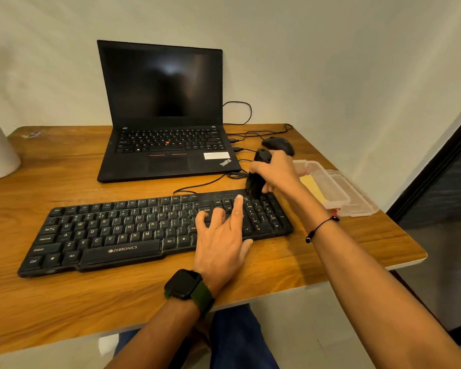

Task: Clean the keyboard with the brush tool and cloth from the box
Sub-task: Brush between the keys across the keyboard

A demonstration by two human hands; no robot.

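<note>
I see right hand (273,169) gripping brush tool (256,179), bristles on keyboard (155,225) numpad, far corner. Left hand (221,235) fingers spread flat, steadying kbd. Brushing underway, I judge; most keys left. Cloth (314,189) in box (333,193) on counter (64,302), wipe pending.

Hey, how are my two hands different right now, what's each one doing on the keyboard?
The left hand lies flat with straight, spread fingers pressing the keyboard near the arrow keys, holding nothing; the right hand is curled round the black brush tool, its bristles down at the numpad's top edge. The left wrist wears a smartwatch; the right wrist wears a thin black bracelet. Both work at the keyboard's right end.
</note>
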